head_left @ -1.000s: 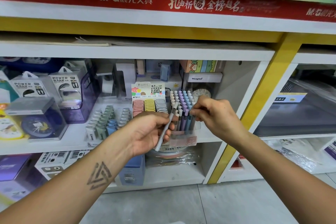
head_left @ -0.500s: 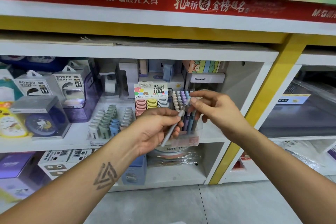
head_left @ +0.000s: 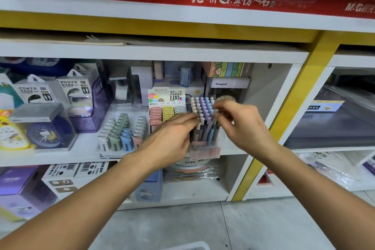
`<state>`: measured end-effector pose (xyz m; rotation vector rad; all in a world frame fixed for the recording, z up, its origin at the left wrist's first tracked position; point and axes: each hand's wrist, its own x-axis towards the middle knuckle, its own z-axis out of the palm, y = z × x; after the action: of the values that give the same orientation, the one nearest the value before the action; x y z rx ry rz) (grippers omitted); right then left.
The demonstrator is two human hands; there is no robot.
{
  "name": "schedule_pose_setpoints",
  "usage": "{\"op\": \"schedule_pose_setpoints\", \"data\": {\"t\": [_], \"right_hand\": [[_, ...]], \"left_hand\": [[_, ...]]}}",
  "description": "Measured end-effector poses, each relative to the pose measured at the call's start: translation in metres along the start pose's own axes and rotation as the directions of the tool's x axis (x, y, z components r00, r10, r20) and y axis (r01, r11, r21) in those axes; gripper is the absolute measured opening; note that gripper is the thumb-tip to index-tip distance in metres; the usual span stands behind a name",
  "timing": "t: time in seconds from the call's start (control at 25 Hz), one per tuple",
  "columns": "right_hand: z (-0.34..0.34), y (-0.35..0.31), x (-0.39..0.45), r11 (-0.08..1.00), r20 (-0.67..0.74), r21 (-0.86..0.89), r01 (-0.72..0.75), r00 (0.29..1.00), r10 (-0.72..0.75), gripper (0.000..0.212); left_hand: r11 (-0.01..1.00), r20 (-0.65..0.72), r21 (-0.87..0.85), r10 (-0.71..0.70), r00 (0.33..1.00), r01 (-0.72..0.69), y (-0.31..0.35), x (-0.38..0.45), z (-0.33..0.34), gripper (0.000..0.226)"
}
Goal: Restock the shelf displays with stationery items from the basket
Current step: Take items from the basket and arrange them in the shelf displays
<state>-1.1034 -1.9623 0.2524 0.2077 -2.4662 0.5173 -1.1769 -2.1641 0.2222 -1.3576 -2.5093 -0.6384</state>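
Mid-restock at the pen display box [head_left: 205, 140], standing at the front edge of the middle shelf [head_left: 233, 148], near its right end. Right hand [head_left: 241, 126] pinching a grey pen [head_left: 211, 128] by its top, tip angled down among the upright pens. Left hand [head_left: 172, 138] reaching in beside the front row, fingers [head_left: 190, 118] stretched toward the caps; hard to tell whether holding anything. Next, probably: straighten the pen and seat it in an open slot without toppling neighbours. Basket not identifiable.

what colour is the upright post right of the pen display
Yellow post, clearest in the head view.
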Motion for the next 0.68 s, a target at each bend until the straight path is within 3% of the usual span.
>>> {"op": "schedule_pose_setpoints", "data": {"t": [0.08,0.4,0.52,0.68], "right_hand": [[0.009,0.000,-0.004,0.996,0.048,-0.035,0.079,0.996,-0.077,0.018],[0.011,-0.001,-0.005,0.987,0.083,0.088,0.132,0.987,-0.139,0.007],[0.016,0.003,-0.004,0.995,0.172,0.011,0.098,0.980,-0.099,0.003],[0.020,0.001,-0.002,0.994,0.199,-0.105,0.016,0.980,0.006,0.023]], "left_hand": [[1.000,0.002,0.017,0.006,1.000,-0.006,-0.001,0.000,0.002,0.058],[0.999,-0.013,0.040,0.024,1.000,-0.024,-0.003,0.002,0.001,0.058],[0.999,-0.010,0.043,0.021,1.000,-0.020,-0.002,0.001,0.001,0.058],[0.999,0.002,0.032,0.020,1.000,-0.020,0.000,-0.001,0.000,0.060]]}}
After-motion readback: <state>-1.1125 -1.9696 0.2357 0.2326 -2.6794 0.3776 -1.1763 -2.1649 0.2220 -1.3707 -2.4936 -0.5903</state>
